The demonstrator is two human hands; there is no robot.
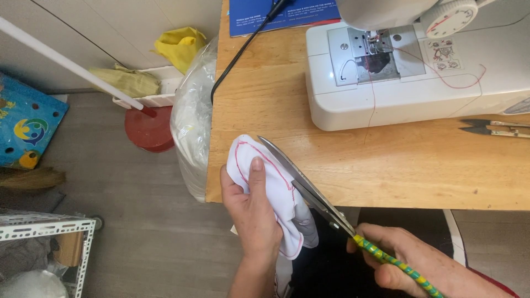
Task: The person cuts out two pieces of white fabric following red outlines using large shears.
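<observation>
My left hand (251,212) grips a small piece of white cloth (279,190) with a red stitched outline, thumb pressed on top, at the near left corner of the wooden table (386,165). My right hand (419,259) holds large scissors (306,185) by handles wrapped in green and yellow. The steel blades lie along the cloth's right edge, next to the red line, pointing away from me.
A white sewing machine (397,83) threaded in red stands at the back right. Small thread snips (494,128) lie at the right edge. A black cable (243,49) crosses a blue booklet (276,16). A clear plastic bag (190,121), a red stool (148,129) and a metal rack (49,229) stand on the floor.
</observation>
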